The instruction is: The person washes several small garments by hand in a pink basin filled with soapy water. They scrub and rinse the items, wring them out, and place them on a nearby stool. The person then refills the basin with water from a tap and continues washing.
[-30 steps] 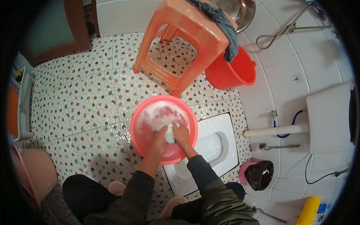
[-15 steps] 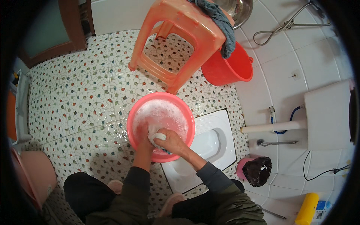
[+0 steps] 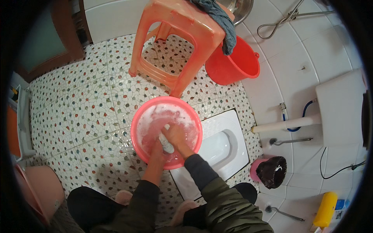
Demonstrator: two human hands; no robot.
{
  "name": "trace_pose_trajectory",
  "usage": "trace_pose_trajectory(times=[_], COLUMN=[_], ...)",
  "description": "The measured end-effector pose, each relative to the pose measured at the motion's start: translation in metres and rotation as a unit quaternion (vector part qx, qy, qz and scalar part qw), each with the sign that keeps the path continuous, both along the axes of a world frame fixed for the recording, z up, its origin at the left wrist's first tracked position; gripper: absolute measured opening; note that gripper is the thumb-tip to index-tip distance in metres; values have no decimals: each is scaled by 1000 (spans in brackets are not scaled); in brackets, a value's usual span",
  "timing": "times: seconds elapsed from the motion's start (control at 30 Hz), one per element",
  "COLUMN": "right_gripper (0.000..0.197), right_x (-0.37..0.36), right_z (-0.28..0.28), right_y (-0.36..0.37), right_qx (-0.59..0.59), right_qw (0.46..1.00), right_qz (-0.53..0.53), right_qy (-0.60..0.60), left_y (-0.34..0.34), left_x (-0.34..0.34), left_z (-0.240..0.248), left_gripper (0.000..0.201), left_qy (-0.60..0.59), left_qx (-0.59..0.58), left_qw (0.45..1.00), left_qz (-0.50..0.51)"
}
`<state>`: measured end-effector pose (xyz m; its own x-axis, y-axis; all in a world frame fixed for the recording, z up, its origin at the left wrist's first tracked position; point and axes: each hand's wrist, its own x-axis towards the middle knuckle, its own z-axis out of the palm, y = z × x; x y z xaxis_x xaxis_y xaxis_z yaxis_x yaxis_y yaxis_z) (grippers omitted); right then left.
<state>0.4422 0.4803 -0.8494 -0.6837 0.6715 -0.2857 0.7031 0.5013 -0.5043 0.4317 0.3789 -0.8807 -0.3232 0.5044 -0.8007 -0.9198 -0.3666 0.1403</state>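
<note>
A pink basin (image 3: 135,136) of foamy, pinkish-looking water stands on the floor before me. Inside it, a wet white cloth (image 3: 167,144) is bunched into a narrow roll between my hands. My right hand (image 3: 175,136) is closed over the upper part of the cloth. Against its left side, low in the basin, presses my left hand (image 3: 157,151), closed on the cloth too; its fingertips are partly hidden by the cloth and water.
Beyond the basin stands an orange plastic stool (image 3: 182,17) with a grey-blue cloth (image 3: 217,17) draped on it. A red bucket (image 3: 233,66) is beside it. To the right lie a white squat toilet (image 3: 237,136) and a lined bin (image 3: 258,169). A pink tub (image 3: 44,190) stands left.
My right hand has moved inward, lower over the basin, and its forearm is steeper. The white cloth has gone from a loose bunch to a longer roll. The view has shifted slightly.
</note>
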Motion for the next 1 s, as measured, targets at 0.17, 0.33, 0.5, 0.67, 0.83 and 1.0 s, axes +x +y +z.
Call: trace_pose_trajectory(times=[0.17,0.33,0.5,0.67,0.83,1.0], right_gripper=[38,29,27,29,31,27], right_x=[10,28,12,1,10,12], right_z=[-15,60,13,-7,42,21], right_y=[18,-31,-33,10,-36,-36], right_qx=[-152,-139,15,57,-48,-33], right_qw=[988,979,994,996,987,985], right_qz=[14,107,-59,-11,51,3], right_qy=[10,103,92,66,142,172], left_y=[-21,-25,-5,0,-22,-12], left_x=[-12,-27,-11,-4,-34,-20], left_z=[-5,-10,29,13,-9,11], left_gripper=[34,45,39,36,45,32], left_qy=[83,-3,53,137,7,19], left_qx=[40,92,18,64,145,79], left_qw=[995,996,995,987,989,996], left_qz=[22,3,-86,-44,-28,-47])
